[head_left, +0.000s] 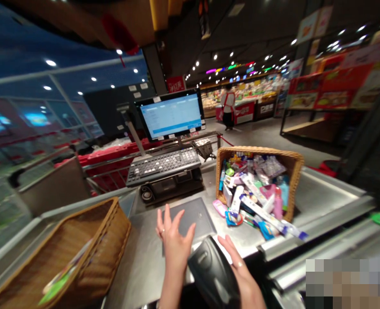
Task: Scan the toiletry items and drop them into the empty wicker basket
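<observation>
My left hand (173,240) lies over the steel checkout counter (138,266) with its fingers stretched out and spread, holding nothing, just left of a black handheld scanner (214,274). My right hand (241,274) rests along the scanner's right side with fingers extended, not gripping it. In front of both hands is the flat grey scanner plate (193,216). A tipped wicker basket (294,169) on the right spills several small packaged goods (257,201) onto the counter.
A second wicker basket (90,249) sits at the left with a package or two inside. A keyboard (162,165) and lit monitor (170,113) stand behind the plate. Red carts (113,156) are beyond. A person in a red apron (228,107) stands far off.
</observation>
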Available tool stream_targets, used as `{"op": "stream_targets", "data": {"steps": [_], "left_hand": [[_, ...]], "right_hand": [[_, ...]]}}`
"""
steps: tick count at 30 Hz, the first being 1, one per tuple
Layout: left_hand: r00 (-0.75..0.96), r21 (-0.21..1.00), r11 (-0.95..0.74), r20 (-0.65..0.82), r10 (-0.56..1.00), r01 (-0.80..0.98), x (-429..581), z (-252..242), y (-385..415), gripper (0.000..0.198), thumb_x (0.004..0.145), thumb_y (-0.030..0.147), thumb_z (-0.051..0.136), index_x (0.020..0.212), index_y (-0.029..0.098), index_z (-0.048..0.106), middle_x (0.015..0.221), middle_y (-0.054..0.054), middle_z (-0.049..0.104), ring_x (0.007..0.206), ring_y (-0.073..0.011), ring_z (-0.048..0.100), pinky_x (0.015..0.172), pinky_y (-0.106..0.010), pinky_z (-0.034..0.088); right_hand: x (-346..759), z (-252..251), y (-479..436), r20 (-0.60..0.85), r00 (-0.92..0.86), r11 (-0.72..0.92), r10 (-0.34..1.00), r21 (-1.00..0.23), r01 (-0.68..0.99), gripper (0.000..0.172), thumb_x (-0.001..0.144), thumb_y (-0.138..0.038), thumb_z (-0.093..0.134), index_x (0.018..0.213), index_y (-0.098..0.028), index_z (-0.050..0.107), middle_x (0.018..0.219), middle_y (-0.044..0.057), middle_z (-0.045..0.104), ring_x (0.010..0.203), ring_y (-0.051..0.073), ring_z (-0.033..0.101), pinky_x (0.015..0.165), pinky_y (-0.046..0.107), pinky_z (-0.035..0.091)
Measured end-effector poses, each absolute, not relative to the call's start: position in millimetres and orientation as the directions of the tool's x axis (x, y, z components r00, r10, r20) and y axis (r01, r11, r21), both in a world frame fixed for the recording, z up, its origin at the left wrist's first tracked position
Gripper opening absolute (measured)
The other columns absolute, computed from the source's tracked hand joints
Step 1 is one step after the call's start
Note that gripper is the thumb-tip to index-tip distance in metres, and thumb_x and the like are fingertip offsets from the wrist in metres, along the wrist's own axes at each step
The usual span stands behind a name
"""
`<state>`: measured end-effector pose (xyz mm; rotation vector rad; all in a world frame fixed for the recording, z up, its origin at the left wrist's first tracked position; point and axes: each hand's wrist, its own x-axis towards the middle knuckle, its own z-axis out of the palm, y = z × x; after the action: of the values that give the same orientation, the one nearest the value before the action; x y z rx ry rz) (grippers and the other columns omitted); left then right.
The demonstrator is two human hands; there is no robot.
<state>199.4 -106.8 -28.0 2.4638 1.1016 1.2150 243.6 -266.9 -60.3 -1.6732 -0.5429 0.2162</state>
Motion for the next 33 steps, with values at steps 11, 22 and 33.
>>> {"op": "stream_targets", "data": {"steps": [11, 22, 33], "left_hand": [[0.422, 0.456, -0.73, 0.607, 0.673, 0.509, 217.1, -28.9, -123.0, 0.032, 0.078, 0.032, 0.062, 0.107, 0.023, 0.071, 0.148, -0.015, 0.044, 0.143, -0.0382, 0.026, 0.109, -0.064, 0.028], [0.468, 0.454, -0.747, 0.586, 0.661, 0.485, 228.1, -33.8, -131.6, 0.03, 0.076, 0.032, 0.063, 0.104, 0.023, 0.072, 0.147, -0.016, 0.045, 0.143, -0.038, 0.027, 0.107, -0.065, 0.031], [0.521, 0.479, -0.73, 0.512, 0.683, 0.487, 247.4, -36.4, -150.9, 0.031, 0.071, 0.027, 0.068, 0.102, 0.024, 0.074, 0.147, -0.015, 0.047, 0.143, -0.0382, 0.028, 0.108, -0.065, 0.031]], "right_hand": [[249.6, -60.8, -283.0, 0.294, 0.86, -0.06, 0.418, -0.935, 0.349, 0.038, 0.094, -0.033, 0.047, 0.129, -0.028, 0.061, 0.136, 0.006, 0.06, 0.119, 0.024, 0.062, 0.088, 0.029, 0.057], [251.2, -59.0, -303.8, 0.552, 0.681, -0.142, 0.481, -0.718, 0.682, 0.04, 0.078, -0.029, 0.062, 0.119, -0.027, 0.066, 0.146, 0.008, 0.049, 0.136, 0.034, 0.045, 0.102, 0.043, 0.05], [278.1, -74.6, -316.9, 0.627, 0.492, -0.184, 0.604, -0.49, 0.852, 0.05, 0.072, -0.018, 0.067, 0.121, -0.022, 0.064, 0.141, 0.013, 0.053, 0.14, 0.037, 0.036, 0.102, 0.048, 0.049]]}}
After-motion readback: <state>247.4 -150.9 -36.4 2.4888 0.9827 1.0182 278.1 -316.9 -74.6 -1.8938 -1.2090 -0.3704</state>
